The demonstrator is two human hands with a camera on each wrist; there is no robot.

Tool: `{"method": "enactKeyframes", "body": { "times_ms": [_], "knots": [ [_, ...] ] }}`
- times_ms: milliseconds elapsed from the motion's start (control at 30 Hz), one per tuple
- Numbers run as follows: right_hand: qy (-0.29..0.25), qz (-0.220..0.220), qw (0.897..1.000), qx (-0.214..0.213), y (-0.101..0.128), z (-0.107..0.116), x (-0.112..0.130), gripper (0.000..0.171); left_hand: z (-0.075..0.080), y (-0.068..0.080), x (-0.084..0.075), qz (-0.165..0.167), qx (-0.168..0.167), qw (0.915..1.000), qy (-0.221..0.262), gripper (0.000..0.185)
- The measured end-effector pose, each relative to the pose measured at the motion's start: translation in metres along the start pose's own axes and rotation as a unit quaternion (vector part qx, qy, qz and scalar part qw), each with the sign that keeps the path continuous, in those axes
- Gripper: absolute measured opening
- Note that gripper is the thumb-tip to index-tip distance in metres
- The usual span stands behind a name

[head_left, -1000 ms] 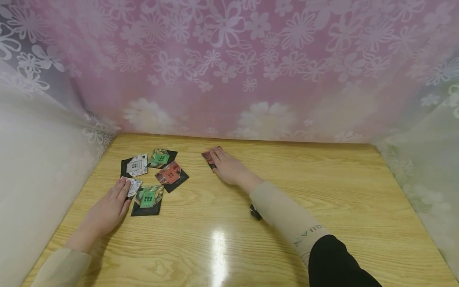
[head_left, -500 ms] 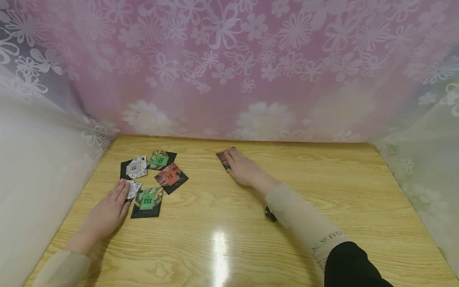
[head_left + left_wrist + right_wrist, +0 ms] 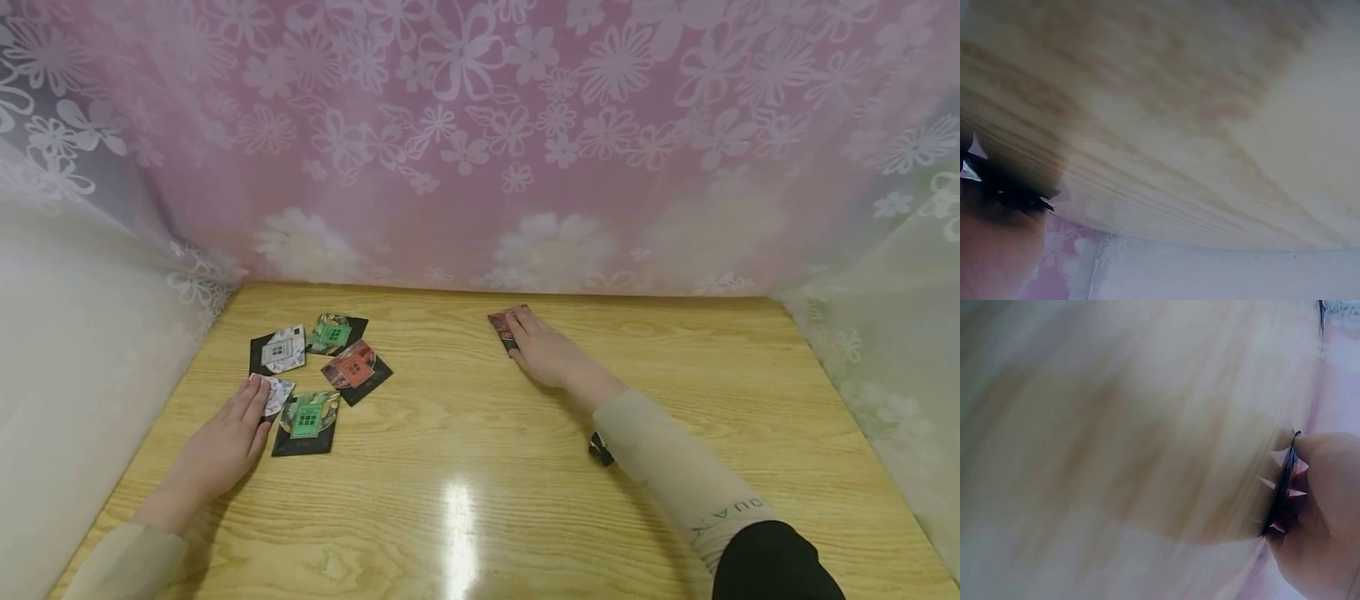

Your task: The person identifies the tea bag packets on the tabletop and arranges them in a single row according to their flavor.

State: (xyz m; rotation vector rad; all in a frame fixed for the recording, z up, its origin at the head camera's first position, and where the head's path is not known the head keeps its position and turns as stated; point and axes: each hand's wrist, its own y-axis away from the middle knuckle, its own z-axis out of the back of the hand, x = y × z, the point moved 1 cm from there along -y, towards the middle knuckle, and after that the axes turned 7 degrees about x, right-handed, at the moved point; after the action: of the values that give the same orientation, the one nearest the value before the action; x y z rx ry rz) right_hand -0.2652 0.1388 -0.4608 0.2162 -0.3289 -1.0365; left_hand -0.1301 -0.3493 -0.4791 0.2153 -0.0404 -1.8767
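Observation:
My left hand [image 3: 219, 446] rests with extended fingers on a white-patterned black packet [image 3: 280, 394], covering part of it. At the back middle of the table, my right hand [image 3: 551, 357] lies over a red-and-black packet [image 3: 500, 325], its fingers straight on top. In the right wrist view that packet appears edge-on as a dark strip [image 3: 1280, 494] under the hand. Beside the left hand lie another white-and-black packet [image 3: 278, 350], a green-labelled packet [image 3: 306, 423], a red-labelled packet [image 3: 356, 372] and a farther green-labelled packet [image 3: 334, 334].
The wooden table [image 3: 420, 467] ends at a pink floral curtain [image 3: 465, 167] behind. Pale curtains hang at the left [image 3: 90, 317] and right. A small black object [image 3: 600, 450] shows beside the right sleeve, at the wrist.
My right hand has slid to the right along the back of the table, and the red packet has moved with it. My left hand stays on its packet.

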Motion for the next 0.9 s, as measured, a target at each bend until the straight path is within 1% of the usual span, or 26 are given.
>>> {"method": "enactKeyframes", "body": {
  "times_ms": [167,433,667,900],
  "knots": [
    [-0.003,-0.016,1.000,-0.005,0.010,-0.003,-0.019,0.069,-0.001,0.001,-0.001,0.000,-0.005,1.0000,0.005,0.064],
    [-0.022,-0.042,0.999,-0.009,0.029,-0.004,-0.043,0.069,-0.001,0.001,-0.001,0.005,0.006,1.0000,0.006,0.065],
    [-0.012,-0.051,0.998,-0.023,0.053,-0.008,-0.059,0.067,-0.002,0.000,0.001,0.005,0.000,1.0000,0.005,0.066],
    [0.001,-0.057,0.998,-0.037,0.080,-0.014,-0.078,0.066,-0.003,0.001,0.001,0.000,0.001,1.0000,0.009,0.066]
  ]
}}
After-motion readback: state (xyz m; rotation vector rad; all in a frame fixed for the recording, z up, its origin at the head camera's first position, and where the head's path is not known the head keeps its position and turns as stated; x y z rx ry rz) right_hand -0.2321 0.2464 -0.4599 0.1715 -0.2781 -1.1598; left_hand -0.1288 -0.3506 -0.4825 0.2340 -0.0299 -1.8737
